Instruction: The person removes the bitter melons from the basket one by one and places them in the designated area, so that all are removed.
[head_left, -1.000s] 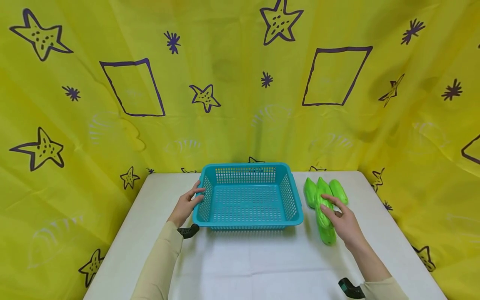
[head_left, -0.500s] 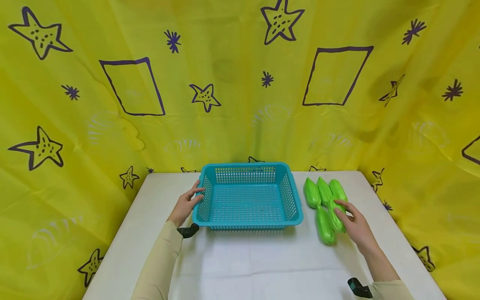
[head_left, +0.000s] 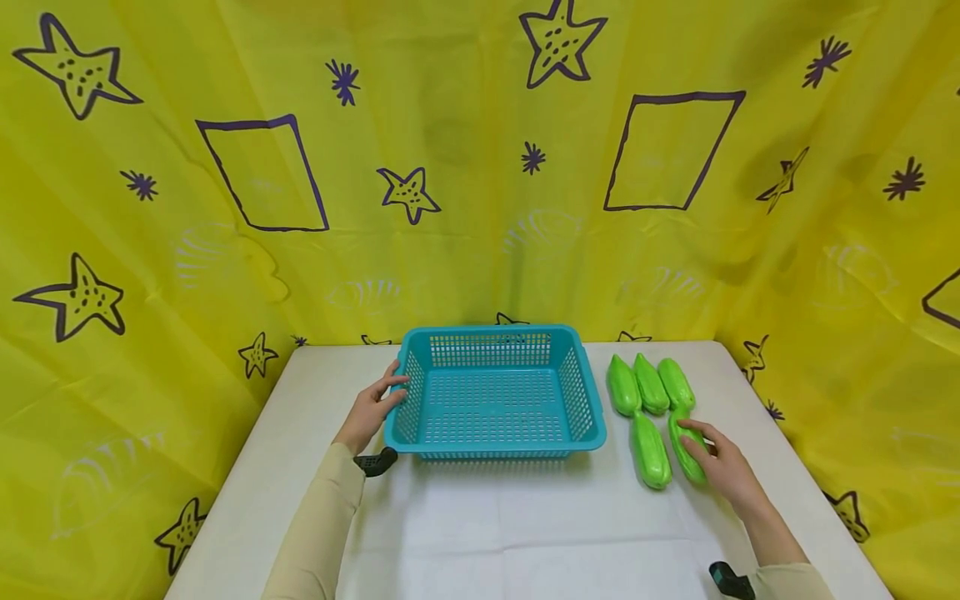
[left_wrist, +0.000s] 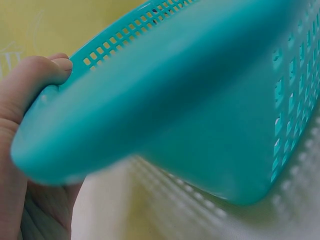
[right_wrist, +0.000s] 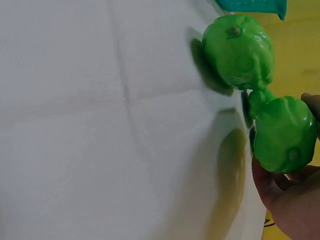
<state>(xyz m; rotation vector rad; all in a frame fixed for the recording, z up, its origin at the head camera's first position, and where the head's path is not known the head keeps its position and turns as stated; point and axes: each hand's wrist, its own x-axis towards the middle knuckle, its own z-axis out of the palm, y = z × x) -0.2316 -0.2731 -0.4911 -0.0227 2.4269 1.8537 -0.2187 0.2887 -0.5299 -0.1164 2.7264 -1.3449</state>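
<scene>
My right hand [head_left: 723, 465] grips a glossy green gourd-like vegetable [head_left: 686, 457] between thumb and fingers, at the near right of a small group. In the right wrist view this gourd [right_wrist: 285, 135] shows its blunt end, and a shadow lies apart from it on the cloth. Beside it on the left rests another green gourd [head_left: 650, 454]. Behind them lie three more, the left [head_left: 623, 387], middle [head_left: 651, 385] and right gourd [head_left: 677, 383]. My left hand [head_left: 369, 413] holds the left rim of a turquoise perforated basket [head_left: 495, 455], thumb over the edge.
A white cloth [head_left: 517, 533] covers the table, with fold lines across it. Yellow curtains [head_left: 480, 250] with star drawings hang behind and along both sides. Dark wrist camera mounts [head_left: 377, 462] sit at both wrists. The basket holds nothing.
My right hand has carried its gourd from atop the middle of the group rightward and toward me, to the right of the near gourd. The left hand and basket have stayed put.
</scene>
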